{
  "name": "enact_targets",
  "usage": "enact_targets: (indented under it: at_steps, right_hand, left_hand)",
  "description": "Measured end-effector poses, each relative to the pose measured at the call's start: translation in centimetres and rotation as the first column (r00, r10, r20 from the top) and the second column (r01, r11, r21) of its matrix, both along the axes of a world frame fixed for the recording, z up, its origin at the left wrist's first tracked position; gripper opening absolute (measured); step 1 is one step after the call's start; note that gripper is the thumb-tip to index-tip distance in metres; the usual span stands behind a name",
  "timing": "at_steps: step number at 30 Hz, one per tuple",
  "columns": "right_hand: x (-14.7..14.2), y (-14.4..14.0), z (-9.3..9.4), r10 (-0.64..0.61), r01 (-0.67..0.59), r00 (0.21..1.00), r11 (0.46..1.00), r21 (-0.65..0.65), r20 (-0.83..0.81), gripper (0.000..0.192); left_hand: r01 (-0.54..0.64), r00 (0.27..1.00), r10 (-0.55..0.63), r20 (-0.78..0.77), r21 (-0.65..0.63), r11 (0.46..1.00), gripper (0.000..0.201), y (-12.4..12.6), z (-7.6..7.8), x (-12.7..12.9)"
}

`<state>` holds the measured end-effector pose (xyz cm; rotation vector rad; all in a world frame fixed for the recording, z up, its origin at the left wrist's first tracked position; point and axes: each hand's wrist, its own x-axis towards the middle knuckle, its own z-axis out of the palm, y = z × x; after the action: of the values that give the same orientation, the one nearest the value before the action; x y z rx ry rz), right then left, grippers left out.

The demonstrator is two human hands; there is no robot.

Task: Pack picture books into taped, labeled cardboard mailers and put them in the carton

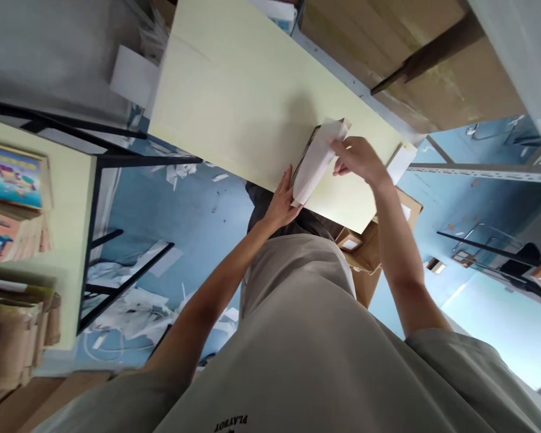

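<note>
A book [319, 157] with a white page facing up lies slantwise at the near edge of the pale yellow table [234, 78]. A narrow dark printed strip shows along its left side. My left hand [282, 201] grips the lower end, its fingers along the left edge and its thumb by the bottom corner. At the upper right edge, my right hand [354, 159] pinches the white page between thumb and fingertips, with the other fingers curled. The page bulges up a little and hides what lies beneath it.
Brown cardboard boxes [415, 54] stand beyond the table, and an open carton [365, 252] sits below its right end. A white pad [401, 162] lies at the right corner. Left, another table [67, 132] bears stacked books [13, 180]. Paper scraps [135, 307] litter the blue floor.
</note>
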<state>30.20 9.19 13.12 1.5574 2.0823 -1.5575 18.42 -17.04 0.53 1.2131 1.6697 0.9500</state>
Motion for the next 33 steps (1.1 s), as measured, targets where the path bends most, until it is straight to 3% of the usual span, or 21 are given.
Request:
enact_targets:
  at_steps: [2, 5, 8, 10, 15, 21, 24, 26, 28, 31, 33]
  right_hand:
    - [0.6, 2.2, 1.1, 0.158, -0.158, 0.987, 0.963, 0.216, 0.021, 0.077]
    - [0.3, 3.8, 2.3, 0.399, -0.397, 0.913, 0.812, 0.428, 0.090, 0.070]
    - [-0.7, 2.5, 3.6, 0.550, -0.570, 0.812, 0.673, 0.472, 0.195, 0.064]
    - [-1.3, 1.3, 4.5, 0.602, -0.625, 0.769, 0.637, 0.451, 0.216, 0.051]
    - [-3.2, 2.4, 5.7, 0.624, -0.623, 0.766, 0.664, 0.414, 0.151, 0.023]
    - [-6.1, 6.1, 3.1, 0.612, -0.616, 0.785, 0.755, 0.223, 0.097, 0.034]
    - [-6.4, 6.2, 1.6, 0.553, -0.562, 0.827, 0.815, 0.141, 0.100, 0.041]
    - [-6.3, 5.9, 1.1, 0.491, -0.499, 0.866, 0.859, 0.112, 0.090, 0.042]
    - [-6.3, 5.5, 0.8, 0.440, -0.446, 0.895, 0.887, 0.115, 0.079, 0.041]
    - [-6.1, 5.3, 0.5, 0.440, -0.450, 0.893, 0.877, 0.168, 0.093, 0.035]
    - [-5.9, 5.5, 0.1, 0.468, -0.482, 0.876, 0.852, 0.204, 0.117, 0.034]
  left_hand:
    - [-0.040, 0.999, 0.040, 0.022, -0.010, 0.999, 0.102, 0.1, -0.2, -0.3]
    - [-0.027, 0.998, 0.026, 0.065, 0.004, 1.000, 0.096, 0.0, -0.3, -0.8]
    - [0.030, 0.991, -0.038, 0.126, 0.061, 0.998, 0.096, -0.1, -0.4, -1.5]
    - [0.024, 0.988, -0.036, 0.150, 0.083, 0.996, 0.098, -0.2, -0.4, -1.8]
    - [-0.096, 0.987, 0.092, 0.133, 0.027, 0.995, 0.085, -0.1, -0.2, -2.1]
    - [-0.028, 0.994, 0.021, 0.106, 0.066, 0.997, 0.074, 0.4, 0.1, -2.1]
    - [-0.138, 0.985, 0.134, 0.105, 0.032, 0.990, 0.072, 0.6, 1.6, -1.4]
    - [-0.298, 0.940, 0.299, 0.166, -0.030, 0.954, 0.066, 0.7, 3.0, -0.5]
    - [-0.460, 0.840, 0.478, 0.256, -0.133, 0.878, 0.052, 1.1, 4.4, 0.5]
    - [-0.592, 0.678, 0.653, 0.338, -0.275, 0.758, 0.047, 1.8, 5.5, 1.9]
    - [-0.617, 0.626, 0.692, 0.361, -0.313, 0.722, 0.051, 2.2, 5.6, 2.5]
